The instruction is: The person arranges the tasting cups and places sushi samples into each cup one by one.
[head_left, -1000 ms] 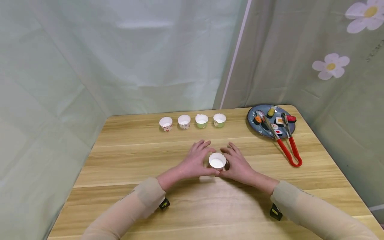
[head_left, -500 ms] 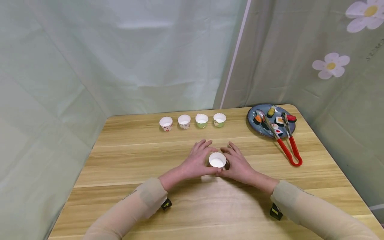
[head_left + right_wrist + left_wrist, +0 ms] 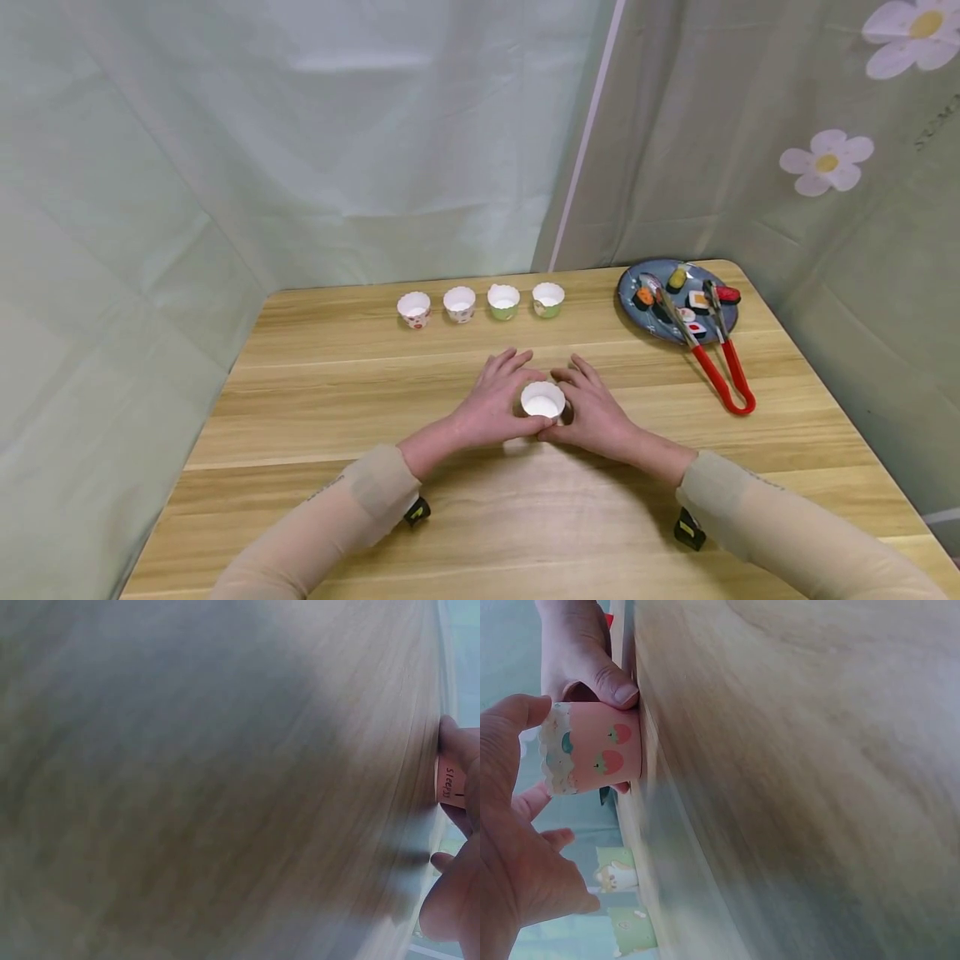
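A paper baking cup (image 3: 542, 402) stands upright on the table between my two hands, white inside. In the left wrist view its side is pink with strawberries and a wavy white rim. My left hand (image 3: 497, 406) holds it near the rim, thumb in front and fingers curved round the far left. My right hand (image 3: 597, 414) grips it from the right, with its thumb low on the cup in the left wrist view. Printed letters show on the bit of pink cup (image 3: 451, 782) visible past the fingers in the right wrist view.
Farther back, several paper baking cups (image 3: 503, 302) stand in a row. At the back right, a blue plate (image 3: 637, 321) bears several sushi pieces, with red-handled tongs (image 3: 720, 382) lying across it. Fabric walls (image 3: 420, 150) enclose the wooden table (image 3: 300, 400).
My left hand has shifted slightly, its thumb now a little higher on the front of the cup. The cup and my right hand stay almost still.
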Demonstrator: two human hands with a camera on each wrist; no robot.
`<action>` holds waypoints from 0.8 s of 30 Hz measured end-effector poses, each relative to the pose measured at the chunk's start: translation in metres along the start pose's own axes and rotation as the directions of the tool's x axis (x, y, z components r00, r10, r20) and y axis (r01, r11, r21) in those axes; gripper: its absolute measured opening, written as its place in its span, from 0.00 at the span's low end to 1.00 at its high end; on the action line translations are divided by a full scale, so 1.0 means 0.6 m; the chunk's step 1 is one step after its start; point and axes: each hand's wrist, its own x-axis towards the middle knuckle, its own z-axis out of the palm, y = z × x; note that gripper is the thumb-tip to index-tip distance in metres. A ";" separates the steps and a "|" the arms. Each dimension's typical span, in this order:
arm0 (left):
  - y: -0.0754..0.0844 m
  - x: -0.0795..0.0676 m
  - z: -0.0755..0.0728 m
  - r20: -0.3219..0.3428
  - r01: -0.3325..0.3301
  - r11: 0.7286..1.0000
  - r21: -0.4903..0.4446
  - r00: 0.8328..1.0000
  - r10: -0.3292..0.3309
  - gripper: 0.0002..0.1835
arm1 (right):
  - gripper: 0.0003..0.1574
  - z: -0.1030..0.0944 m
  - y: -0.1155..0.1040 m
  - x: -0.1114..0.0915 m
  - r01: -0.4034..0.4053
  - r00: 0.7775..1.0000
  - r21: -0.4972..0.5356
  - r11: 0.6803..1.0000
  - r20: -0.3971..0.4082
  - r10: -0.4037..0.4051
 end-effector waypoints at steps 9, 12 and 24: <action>0.003 0.003 0.002 -0.024 -0.018 1.000 -0.023 1.000 0.017 0.33 | 0.49 0.000 0.000 0.000 0.002 1.000 0.021 1.000 -0.007 -0.001; 0.003 0.004 0.002 -0.032 -0.024 0.999 -0.032 0.999 0.023 0.32 | 0.50 0.000 -0.001 0.000 -0.005 1.000 0.031 1.000 -0.007 0.005; 0.002 0.004 -0.005 -0.047 -0.041 0.998 -0.057 0.998 0.038 0.34 | 0.54 0.001 0.001 0.000 0.007 1.000 0.030 1.000 -0.026 -0.006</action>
